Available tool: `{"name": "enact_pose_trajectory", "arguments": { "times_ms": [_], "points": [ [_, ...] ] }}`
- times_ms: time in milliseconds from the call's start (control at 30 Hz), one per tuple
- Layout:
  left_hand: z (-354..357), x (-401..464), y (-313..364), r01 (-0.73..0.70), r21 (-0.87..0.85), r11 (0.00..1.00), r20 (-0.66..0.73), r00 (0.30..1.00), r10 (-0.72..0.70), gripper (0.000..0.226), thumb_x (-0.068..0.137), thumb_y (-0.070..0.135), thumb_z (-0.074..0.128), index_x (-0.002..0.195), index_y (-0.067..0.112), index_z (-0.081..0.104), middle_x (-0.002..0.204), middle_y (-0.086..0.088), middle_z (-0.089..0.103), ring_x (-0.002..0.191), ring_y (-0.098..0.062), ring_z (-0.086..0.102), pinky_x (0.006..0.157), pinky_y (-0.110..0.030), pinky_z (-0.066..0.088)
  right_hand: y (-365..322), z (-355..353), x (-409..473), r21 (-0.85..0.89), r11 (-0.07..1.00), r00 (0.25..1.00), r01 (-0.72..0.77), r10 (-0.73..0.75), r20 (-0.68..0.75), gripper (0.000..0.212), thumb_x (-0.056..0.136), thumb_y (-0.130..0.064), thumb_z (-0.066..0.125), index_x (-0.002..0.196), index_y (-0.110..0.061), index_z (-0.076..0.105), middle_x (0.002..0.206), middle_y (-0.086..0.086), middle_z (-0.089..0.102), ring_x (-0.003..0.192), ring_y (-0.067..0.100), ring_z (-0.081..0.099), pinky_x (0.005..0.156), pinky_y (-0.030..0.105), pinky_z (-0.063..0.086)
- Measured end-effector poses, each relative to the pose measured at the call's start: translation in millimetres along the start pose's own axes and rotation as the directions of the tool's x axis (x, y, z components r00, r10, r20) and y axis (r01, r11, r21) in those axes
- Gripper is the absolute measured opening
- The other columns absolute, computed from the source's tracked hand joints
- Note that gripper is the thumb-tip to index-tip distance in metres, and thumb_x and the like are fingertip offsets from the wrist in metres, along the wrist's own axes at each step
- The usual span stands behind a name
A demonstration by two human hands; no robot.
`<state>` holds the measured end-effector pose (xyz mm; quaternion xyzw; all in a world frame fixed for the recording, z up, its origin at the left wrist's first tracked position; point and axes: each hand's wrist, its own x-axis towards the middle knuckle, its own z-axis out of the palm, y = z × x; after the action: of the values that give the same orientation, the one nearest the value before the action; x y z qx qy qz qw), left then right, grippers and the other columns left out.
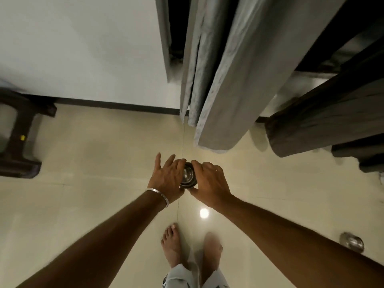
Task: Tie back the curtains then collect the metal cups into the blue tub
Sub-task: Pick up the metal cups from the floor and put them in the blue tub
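Between both hands (168,177) (209,181): metal cup (188,176), fingers touching

We've got open tile floor (99,163) all round our hands, the grey curtain (220,90) hanging just ahead and a darker one (324,119) to its right crowding that side, a dark chair (18,140) well off left, and one cup (352,242) low right.
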<state>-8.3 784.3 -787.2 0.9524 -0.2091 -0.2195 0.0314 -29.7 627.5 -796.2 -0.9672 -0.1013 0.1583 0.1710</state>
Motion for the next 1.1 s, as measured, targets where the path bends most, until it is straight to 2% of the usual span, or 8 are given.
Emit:
{"name": "enact_pose_trajectory", "arguments": {
  "times_ms": [167, 367, 533, 667, 833, 1000, 1100],
  "points": [
    [-85.2, -20.1, 42.5, -0.053, 0.026, 0.998, -0.039, 0.998, 0.054, 0.069, 0.082, 0.046, 0.059, 0.141, 0.023, 0.035, 0.145, 0.004, 0.047, 0.148, -0.023, 0.022, 0.118, -0.059, -0.002, -1.2, -91.0, -38.9, -0.019, 0.999, 0.999, -0.044, 0.044, -0.016, 0.071, 0.077, -0.047, 0.073, 0.136, -0.022, 0.042, 0.131, -0.002, 0.062, 0.129, 0.023, 0.048, 0.112, 0.047, 0.029],
    [-184.6, -35.1, 91.1, -0.118, 0.056, 0.991, -0.111, 0.986, 0.124, 0.067, 0.079, 0.050, 0.057, 0.140, 0.029, 0.037, 0.144, 0.008, 0.048, 0.147, -0.021, 0.024, 0.117, -0.058, -0.006, -2.2, -210.7, -79.0, -0.006, 0.998, 0.995, -0.060, 0.059, -0.083, 0.067, 0.077, -0.045, 0.071, 0.135, -0.026, 0.043, 0.131, -0.005, 0.060, 0.127, 0.022, 0.048, 0.112, 0.046, 0.023],
    [-260.8, -49.7, 131.1, -0.182, 0.151, 0.972, -0.147, 0.968, 0.204, 0.071, 0.079, 0.057, 0.057, 0.141, 0.028, 0.038, 0.142, 0.011, 0.049, 0.147, -0.021, 0.022, 0.117, -0.061, -0.005, -0.8, -289.1, -112.7, -0.027, 0.996, 0.987, -0.086, 0.081, -0.139, 0.065, 0.072, -0.050, 0.071, 0.128, -0.027, 0.047, 0.121, -0.004, 0.065, 0.119, 0.022, 0.054, 0.109, 0.047, 0.027],
    [-317.1, -70.0, 167.5, -0.236, 0.240, 0.941, -0.153, 0.949, 0.277, 0.074, 0.081, 0.073, 0.047, 0.141, 0.031, 0.040, 0.143, 0.010, 0.049, 0.148, -0.023, 0.021, 0.115, -0.063, -0.005, 2.1, -343.3, -142.9, -0.028, 0.994, 0.981, -0.108, 0.102, -0.166, 0.072, 0.066, -0.071, 0.047, 0.123, -0.027, 0.049, 0.116, -0.004, 0.066, 0.116, 0.022, 0.055, 0.110, 0.050, 0.027],
    [-370.2, -83.3, 206.0, -0.311, 0.233, 0.922, -0.162, 0.922, 0.352, 0.062, 0.083, 0.062, 0.051, 0.135, 0.031, 0.045, 0.136, 0.012, 0.054, 0.147, -0.023, 0.021, 0.114, -0.064, -0.011, 4.0, -399.1, -183.2, -0.064, 0.984, 0.965, -0.166, 0.149, -0.215, 0.065, 0.072, -0.059, 0.067, 0.124, -0.024, 0.049, 0.116, -0.002, 0.066, 0.117, 0.026, 0.053, 0.112, 0.059, 0.022],
    [-404.7, -89.8, 243.8, -0.406, 0.235, 0.883, -0.144, 0.884, 0.444, 0.073, 0.074, 0.061, 0.060, 0.136, 0.027, 0.043, 0.138, 0.010, 0.054, 0.150, -0.020, 0.014, 0.114, -0.060, -0.017, 6.3, -439.4, -225.4, 0.003, 0.955, 0.930, -0.296, 0.288, -0.230, 0.060, 0.070, -0.052, 0.068, 0.122, -0.026, 0.051, 0.115, -0.003, 0.067, 0.116, 0.027, 0.057, 0.112, 0.064, 0.018],
    [-425.5, -103.5, 271.7, -0.463, 0.247, 0.851, -0.131, 0.855, 0.503, 0.080, 0.073, 0.065, 0.059, 0.140, 0.025, 0.041, 0.143, 0.007, 0.051, 0.151, -0.018, 0.012, 0.115, -0.060, -0.015, 7.5, -460.8, -255.2, -0.032, 0.930, 0.906, -0.365, 0.347, -0.240, 0.062, 0.069, -0.061, 0.064, 0.120, -0.028, 0.051, 0.113, -0.002, 0.068, 0.113, 0.027, 0.059, 0.110, 0.062, 0.023]
  ]
}}
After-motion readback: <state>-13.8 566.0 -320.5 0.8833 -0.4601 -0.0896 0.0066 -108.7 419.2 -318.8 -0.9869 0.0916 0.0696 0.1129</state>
